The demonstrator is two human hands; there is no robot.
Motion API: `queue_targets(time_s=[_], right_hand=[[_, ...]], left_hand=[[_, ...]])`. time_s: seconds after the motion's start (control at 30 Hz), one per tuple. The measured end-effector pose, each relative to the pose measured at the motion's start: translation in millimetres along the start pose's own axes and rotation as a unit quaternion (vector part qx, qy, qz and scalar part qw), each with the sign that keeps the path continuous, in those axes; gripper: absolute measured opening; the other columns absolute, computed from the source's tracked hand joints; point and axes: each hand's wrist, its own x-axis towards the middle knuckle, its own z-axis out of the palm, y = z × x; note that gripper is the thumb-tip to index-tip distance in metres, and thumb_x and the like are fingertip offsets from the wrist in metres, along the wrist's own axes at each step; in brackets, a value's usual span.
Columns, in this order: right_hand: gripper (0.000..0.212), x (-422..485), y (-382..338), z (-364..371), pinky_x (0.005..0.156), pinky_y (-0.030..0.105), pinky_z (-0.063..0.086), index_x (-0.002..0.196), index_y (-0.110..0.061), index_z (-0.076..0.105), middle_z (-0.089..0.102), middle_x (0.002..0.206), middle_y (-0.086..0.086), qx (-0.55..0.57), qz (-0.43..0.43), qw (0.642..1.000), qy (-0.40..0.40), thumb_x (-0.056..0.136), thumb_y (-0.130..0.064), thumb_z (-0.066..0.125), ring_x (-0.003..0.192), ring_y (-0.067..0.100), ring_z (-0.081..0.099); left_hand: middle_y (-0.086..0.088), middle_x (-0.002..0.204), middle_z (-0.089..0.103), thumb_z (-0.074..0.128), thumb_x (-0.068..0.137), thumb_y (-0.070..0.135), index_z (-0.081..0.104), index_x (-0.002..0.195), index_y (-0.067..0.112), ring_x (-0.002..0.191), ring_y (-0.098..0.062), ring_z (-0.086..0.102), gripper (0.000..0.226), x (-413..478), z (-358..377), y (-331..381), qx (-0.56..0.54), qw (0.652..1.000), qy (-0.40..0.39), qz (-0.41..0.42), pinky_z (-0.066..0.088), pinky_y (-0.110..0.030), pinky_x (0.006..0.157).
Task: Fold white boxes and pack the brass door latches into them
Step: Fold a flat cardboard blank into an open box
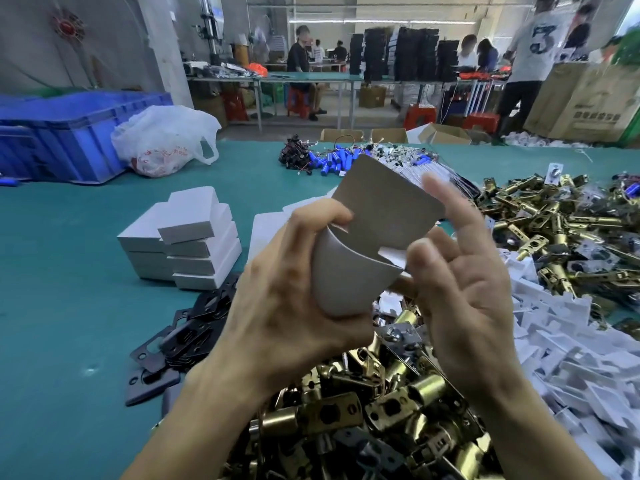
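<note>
I hold a white box blank [372, 230] in the air at mid-frame, its lower part bent into a curve and its upper flap standing up. My left hand [294, 299] grips its left side and bottom. My right hand [464, 292] touches its right edge with the thumb, forefinger raised behind the flap. Brass door latches [377, 407] lie heaped right below my hands, and a second heap [554, 230] lies at the right. Folded white boxes [183, 240] are stacked on the left of the teal table [69, 306].
Black metal plates [180, 341] lie left of my left wrist. Flat white box blanks [568, 344] are strewn on the right. Blue batteries with wires [332, 159], a white plastic bag [162, 140] and a blue crate [69, 133] sit at the far side. People work at tables behind.
</note>
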Motion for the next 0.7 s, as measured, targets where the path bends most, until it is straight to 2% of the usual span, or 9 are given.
queue_targets(time_s=[0.07, 0.13, 0.27, 0.37, 0.43, 0.5, 0.6, 0.7], right_hand=[[0.02, 3.6, -2.0, -2.2, 0.069, 0.021, 0.057, 0.114, -0.02, 0.061, 0.074, 0.094, -0.005, -0.012, 0.026, 0.999, 0.014, 0.095, -0.023, 0.056, 0.081, 0.006, 0.072], [0.016, 4.3, -0.8, -2.0, 0.068, 0.026, 0.059, 0.105, -0.021, 0.065, 0.075, 0.094, 0.001, -0.024, 0.047, 0.997, 0.056, 0.092, -0.014, 0.059, 0.081, 0.012, 0.072], [0.043, 3.5, 2.6, -1.9, 0.063, 0.029, 0.061, 0.105, -0.029, 0.068, 0.075, 0.094, -0.003, -0.091, 0.026, 0.992, 0.081, 0.091, 0.011, 0.058, 0.073, 0.01, 0.072], [0.044, 4.8, 2.4, -5.2, 0.064, 0.019, 0.056, 0.098, -0.02, 0.07, 0.076, 0.091, -0.013, -0.115, 0.013, 0.991, 0.064, 0.087, 0.021, 0.056, 0.076, 0.001, 0.071], [0.04, 5.3, 2.7, -8.3, 0.067, 0.019, 0.056, 0.095, -0.021, 0.075, 0.076, 0.09, -0.013, -0.117, 0.03, 0.991, 0.054, 0.086, 0.016, 0.061, 0.076, 0.003, 0.07], [0.033, 5.6, 0.5, -10.0, 0.069, 0.026, 0.056, 0.098, -0.026, 0.079, 0.077, 0.089, -0.007, -0.112, 0.069, 0.991, 0.027, 0.085, 0.001, 0.065, 0.077, 0.009, 0.069], [0.022, 4.2, -1.2, -10.9, 0.074, 0.027, 0.058, 0.104, -0.025, 0.077, 0.077, 0.095, -0.005, -0.095, 0.107, 0.989, -0.022, 0.085, -0.021, 0.067, 0.087, 0.01, 0.072], [0.011, 4.5, -1.9, -7.2, 0.075, 0.028, 0.059, 0.099, -0.024, 0.076, 0.077, 0.094, -0.002, -0.092, 0.117, 0.989, -0.016, 0.089, -0.024, 0.072, 0.086, 0.011, 0.073]], left_hand=[[0.022, 0.1, 0.057, 0.083, 0.05, 0.033, 0.034, 0.121, 0.049, 0.071, -0.008, 0.057, 0.088, -0.9, -1.0, -1.5, -0.007, 1.0, -0.019, -0.005, 0.049, -0.029, 0.051], [0.02, 0.102, 0.056, 0.079, 0.05, 0.037, 0.034, 0.122, 0.05, 0.071, -0.009, 0.057, 0.086, -1.3, -1.8, -2.4, -0.004, 0.999, -0.041, -0.02, 0.051, -0.032, 0.051], [0.013, 0.103, 0.057, 0.076, 0.05, 0.041, 0.032, 0.125, 0.052, 0.071, -0.011, 0.061, 0.087, -1.7, -5.2, 0.4, -0.005, 0.993, -0.108, -0.035, 0.053, -0.035, 0.051], [0.011, 0.096, 0.059, 0.078, 0.05, 0.039, 0.029, 0.128, 0.054, 0.072, -0.013, 0.064, 0.093, -1.9, -4.2, -0.1, -0.005, 0.99, -0.125, -0.062, 0.055, -0.037, 0.054], [0.008, 0.092, 0.06, 0.079, 0.049, 0.039, 0.027, 0.127, 0.055, 0.07, -0.016, 0.066, 0.095, -2.8, -2.3, -2.0, -0.006, 0.99, -0.123, -0.074, 0.056, -0.04, 0.054], [0.005, 0.088, 0.06, 0.079, 0.049, 0.038, 0.025, 0.125, 0.055, 0.068, -0.018, 0.066, 0.095, -3.9, -1.4, -4.6, -0.02, 0.989, -0.119, -0.086, 0.056, -0.042, 0.053], [0.003, 0.091, 0.061, 0.079, 0.049, 0.039, 0.022, 0.119, 0.058, 0.069, -0.016, 0.067, 0.092, -4.3, 0.8, -9.6, -0.032, 0.987, -0.115, -0.104, 0.056, -0.042, 0.053], [0.006, 0.093, 0.06, 0.078, 0.05, 0.04, 0.019, 0.114, 0.059, 0.067, -0.013, 0.066, 0.09, -5.3, 3.0, -12.2, -0.035, 0.986, -0.116, -0.112, 0.056, -0.041, 0.053]])
